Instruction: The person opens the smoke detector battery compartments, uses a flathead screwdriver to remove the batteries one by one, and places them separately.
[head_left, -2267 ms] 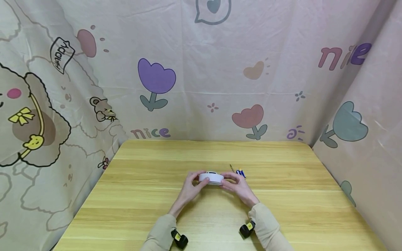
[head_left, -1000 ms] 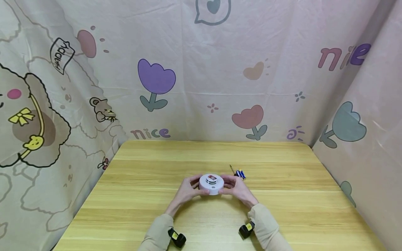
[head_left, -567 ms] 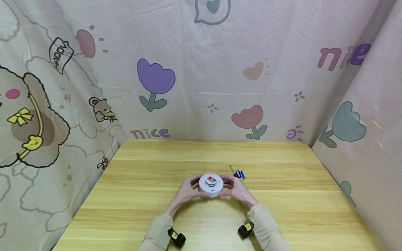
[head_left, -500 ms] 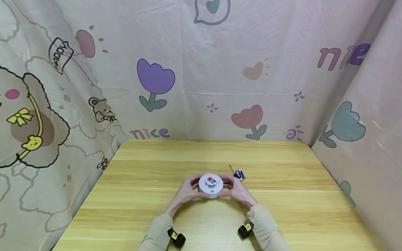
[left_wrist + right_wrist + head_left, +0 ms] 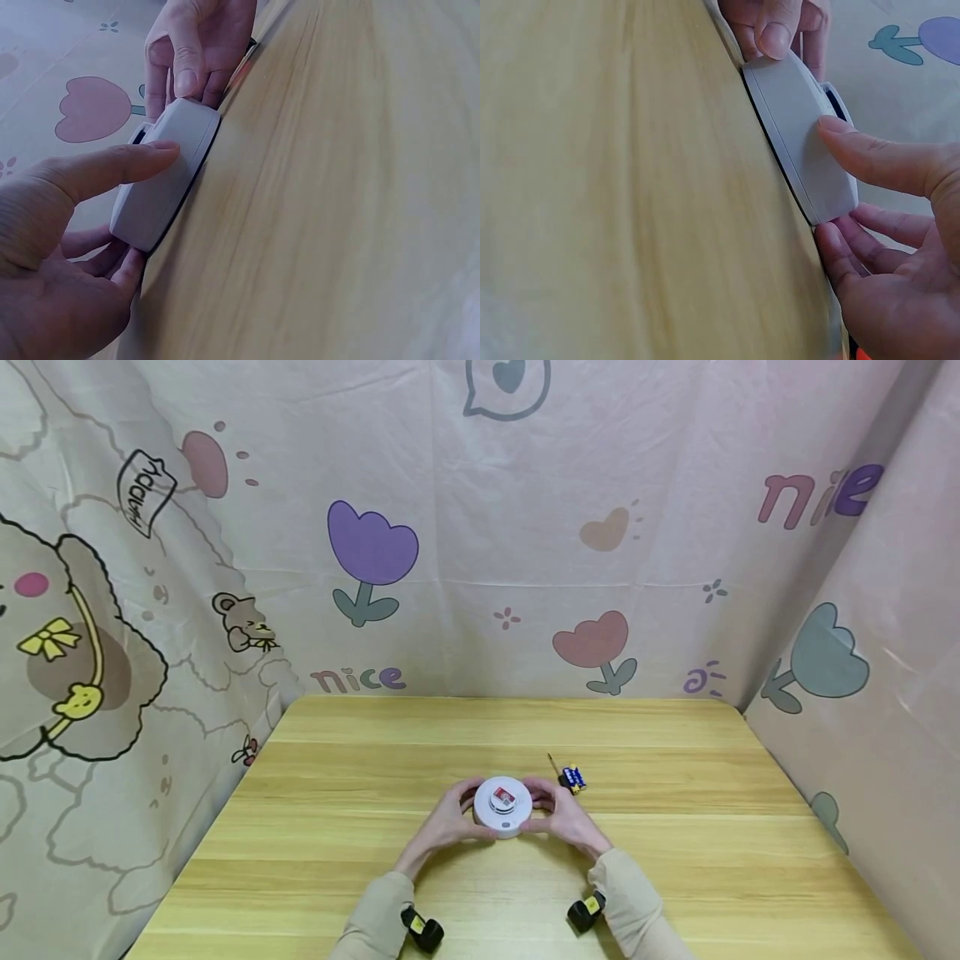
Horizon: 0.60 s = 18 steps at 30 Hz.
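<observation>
A round white smoke detector [image 5: 503, 822] with a red label on its raised centre lies face up between my two hands. My left hand [image 5: 447, 818] grips its left side, with the thumb on the near wall and the fingers round the far side. On the opposite side my right hand [image 5: 564, 817] holds it the same way. Both wrist views show the white side wall of the smoke detector [image 5: 169, 180] with a thumb pressed on it. Its underside is at or very close to the wooden tabletop [image 5: 630, 187]; contact is hard to tell.
Just beyond the right hand lie a thin-shafted screwdriver [image 5: 553, 763] and small blue battery-like pieces [image 5: 574, 777]. Printed cloth [image 5: 465, 527] hangs behind the table and along both sides. Black wrist cameras [image 5: 423, 930] sit at the sleeves.
The smoke detector, seen nearly edge-on at first, has come down and nearer with its labelled face up. Both hands have kept their grip, and lately it has shifted only slightly toward the person.
</observation>
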### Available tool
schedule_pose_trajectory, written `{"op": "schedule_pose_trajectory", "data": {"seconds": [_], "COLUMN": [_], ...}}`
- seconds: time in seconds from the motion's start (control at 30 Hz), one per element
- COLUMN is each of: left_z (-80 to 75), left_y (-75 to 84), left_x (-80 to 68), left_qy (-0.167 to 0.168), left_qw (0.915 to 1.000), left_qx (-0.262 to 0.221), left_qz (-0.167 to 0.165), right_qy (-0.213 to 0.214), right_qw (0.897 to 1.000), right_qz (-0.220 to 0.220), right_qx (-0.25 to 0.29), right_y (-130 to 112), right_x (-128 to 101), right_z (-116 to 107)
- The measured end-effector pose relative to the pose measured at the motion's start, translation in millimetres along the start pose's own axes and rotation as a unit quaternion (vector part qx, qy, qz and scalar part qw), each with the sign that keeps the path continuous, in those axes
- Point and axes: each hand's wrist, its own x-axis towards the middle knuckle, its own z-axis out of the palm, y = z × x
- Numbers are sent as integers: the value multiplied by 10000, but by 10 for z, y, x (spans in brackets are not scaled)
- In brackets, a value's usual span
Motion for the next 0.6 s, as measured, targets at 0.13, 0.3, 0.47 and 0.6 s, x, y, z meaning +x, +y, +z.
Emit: {"op": "schedule_pose_trajectory", "data": {"seconds": [0.13, 0.3, 0.47, 0.6], "left_z": [-9, -87, -281, -463], "left_y": [10, 37, 33, 46], "left_x": [2, -47, -124, -174], "left_qy": [-76, 41, 657, 1067], "left_qw": [10000, 9970, 9861, 9779], "left_qx": [56, 773, 1500, 1748], "left_qz": [11, 32, -286, -416], "right_qy": [-6, 230, 1184, 1955], "right_qw": [10000, 9996, 9920, 9783], "right_qz": [-72, -160, -396, -499], "right_qx": [54, 59, -164, -469], "right_y": [-3, -12, -4, 22], "right_x": [-5, -74, -178, -249], "right_z": [-5, -33, -190, -366]}}
